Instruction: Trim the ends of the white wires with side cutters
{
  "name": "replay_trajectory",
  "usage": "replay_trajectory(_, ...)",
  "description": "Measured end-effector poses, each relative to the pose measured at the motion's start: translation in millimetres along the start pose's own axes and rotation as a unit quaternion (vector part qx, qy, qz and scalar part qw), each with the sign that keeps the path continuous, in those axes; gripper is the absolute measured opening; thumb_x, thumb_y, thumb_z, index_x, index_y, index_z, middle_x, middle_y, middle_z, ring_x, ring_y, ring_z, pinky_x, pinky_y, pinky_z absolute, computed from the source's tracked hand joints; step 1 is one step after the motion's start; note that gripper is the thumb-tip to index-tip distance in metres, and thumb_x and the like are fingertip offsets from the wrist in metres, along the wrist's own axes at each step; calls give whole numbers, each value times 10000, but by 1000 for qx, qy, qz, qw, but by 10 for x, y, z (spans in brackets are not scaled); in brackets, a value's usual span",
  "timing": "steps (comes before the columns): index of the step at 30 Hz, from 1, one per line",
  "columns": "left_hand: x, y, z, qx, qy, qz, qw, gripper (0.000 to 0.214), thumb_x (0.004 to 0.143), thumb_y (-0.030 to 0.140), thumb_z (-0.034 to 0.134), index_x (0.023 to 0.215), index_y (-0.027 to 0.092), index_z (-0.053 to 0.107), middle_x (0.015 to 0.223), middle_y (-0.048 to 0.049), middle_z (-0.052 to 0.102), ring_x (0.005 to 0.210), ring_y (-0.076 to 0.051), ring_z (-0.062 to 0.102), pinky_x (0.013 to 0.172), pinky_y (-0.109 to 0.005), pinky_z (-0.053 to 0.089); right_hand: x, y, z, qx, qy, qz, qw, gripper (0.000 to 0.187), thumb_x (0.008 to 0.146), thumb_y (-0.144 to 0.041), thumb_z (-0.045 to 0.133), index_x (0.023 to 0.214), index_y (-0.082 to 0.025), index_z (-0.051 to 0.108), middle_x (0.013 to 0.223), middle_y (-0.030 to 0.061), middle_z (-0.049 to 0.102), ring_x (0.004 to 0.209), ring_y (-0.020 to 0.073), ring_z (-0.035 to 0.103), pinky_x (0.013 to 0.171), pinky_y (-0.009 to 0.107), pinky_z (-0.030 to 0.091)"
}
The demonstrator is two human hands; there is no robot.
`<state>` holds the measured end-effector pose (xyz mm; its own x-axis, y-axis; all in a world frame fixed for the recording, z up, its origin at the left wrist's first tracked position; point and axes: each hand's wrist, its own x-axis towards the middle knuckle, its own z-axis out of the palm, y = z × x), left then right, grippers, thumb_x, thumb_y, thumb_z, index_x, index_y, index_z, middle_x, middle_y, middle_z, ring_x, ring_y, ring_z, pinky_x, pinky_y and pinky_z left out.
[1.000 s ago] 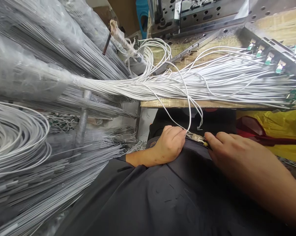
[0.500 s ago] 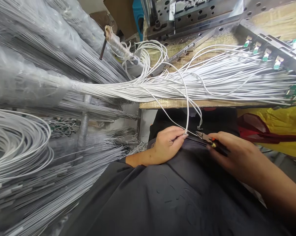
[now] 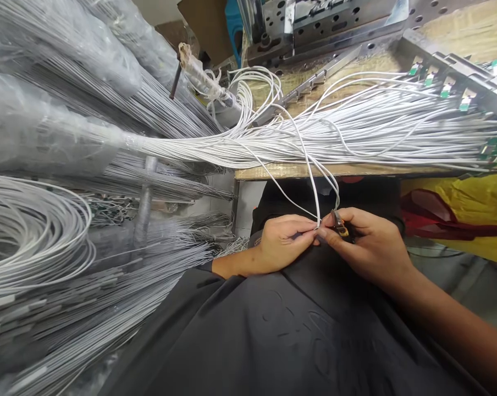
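My left hand (image 3: 287, 242) pinches the end of a white cable (image 3: 312, 187) between thumb and forefinger, above my dark-clothed lap. My right hand (image 3: 368, 242) is wrapped round a pair of cutting pliers (image 3: 340, 225) with dark, yellow-marked handles. Its thumb and forefinger reach to the cable end and meet my left fingertips, so the end itself is hidden. Another white cable loop (image 3: 334, 184) hangs down behind the pliers' jaws. Both loops come from a thick bundle of white cables (image 3: 355, 137) lying along the bench.
The cardboard-covered bench edge (image 3: 273, 171) is just beyond my hands. Wrapped cable bundles (image 3: 38, 126) and a coil of cable (image 3: 38, 236) fill the left side. A slotted metal bracket (image 3: 454, 69) and a perforated metal plate (image 3: 335, 27) sit on the bench. Yellow sheeting (image 3: 471, 203) lies at the right.
My right hand, with the pliers, has moved left and its fingertips now meet my left hand at the cable end. The pliers have turned more upright. My left hand has barely moved.
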<state>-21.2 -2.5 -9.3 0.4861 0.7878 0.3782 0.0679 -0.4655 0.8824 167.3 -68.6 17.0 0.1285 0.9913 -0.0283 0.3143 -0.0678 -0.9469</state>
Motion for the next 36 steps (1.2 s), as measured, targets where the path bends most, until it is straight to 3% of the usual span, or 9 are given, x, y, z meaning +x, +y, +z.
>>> replay_trajectory(3,6,-3,-41,-75,-51,-81,993,97,951,221,766,957,160,841,882,-66,826,699,-127,794,632,-199,639,10,-46,-15,22,-4,34,999,79,895,-322,771,865,-254,744,786,1,756,705,174,693,696,329,537)
replay_trajectory(6,38,4,-85,-182,-116,-203,955,205,946,346,797,923,148,847,932,-82,814,673,-136,792,623,-223,641,34,-88,-30,74,-9,95,993,156,854,-373,810,829,-239,732,741,7,725,647,167,654,618,313,514)
replay_trajectory(8,69,15,-104,-224,-130,-243,935,263,914,411,835,892,149,851,941,-87,810,686,-144,791,648,-243,648,55,-91,-27,122,-16,138,983,228,805,-411,863,798,-231,723,726,3,703,638,158,634,597,298,501)
replay_trajectory(12,108,37,-103,-229,-118,-235,937,236,873,397,880,861,162,862,869,-76,805,693,-136,777,663,-242,645,75,-42,13,236,-1,211,949,356,670,-430,970,766,-220,699,729,-12,668,669,142,624,608,272,488)
replay_trajectory(18,78,36,-91,-265,-111,-202,936,102,891,275,865,924,179,870,896,-70,811,681,-133,780,635,-239,643,26,6,61,355,-24,319,879,454,598,-394,999,819,-226,640,627,-46,631,455,71,417,418,238,253)
replay_trajectory(24,37,-17,-86,-297,-113,-155,936,83,918,236,838,993,216,866,844,-58,810,773,-173,800,789,-342,677,-15,-7,100,426,-27,344,837,422,610,-342,994,838,-244,653,663,-31,664,635,154,637,619,284,504)
replay_trajectory(29,37,-14,-104,-300,-117,-175,930,80,911,268,853,973,218,863,784,-42,806,783,-169,796,1000,-433,645,-19,2,140,496,-59,348,793,401,631,-304,984,834,-244,644,651,-33,660,638,149,656,663,281,522)
replay_trajectory(31,40,9,-113,-315,-123,-226,914,117,894,309,872,935,200,859,795,-42,800,736,-158,792,970,-411,654,-22,14,140,487,-57,344,801,429,614,-320,1005,834,-233,647,651,-32,660,626,128,633,629,251,500)
replay_trajectory(36,59,55,-78,-359,-118,-403,833,306,803,380,945,962,145,829,816,-61,808,564,-113,719,639,-264,601,-21,3,102,373,-5,274,886,425,652,-388,1007,831,-216,662,672,-32,687,504,69,500,443,213,316)
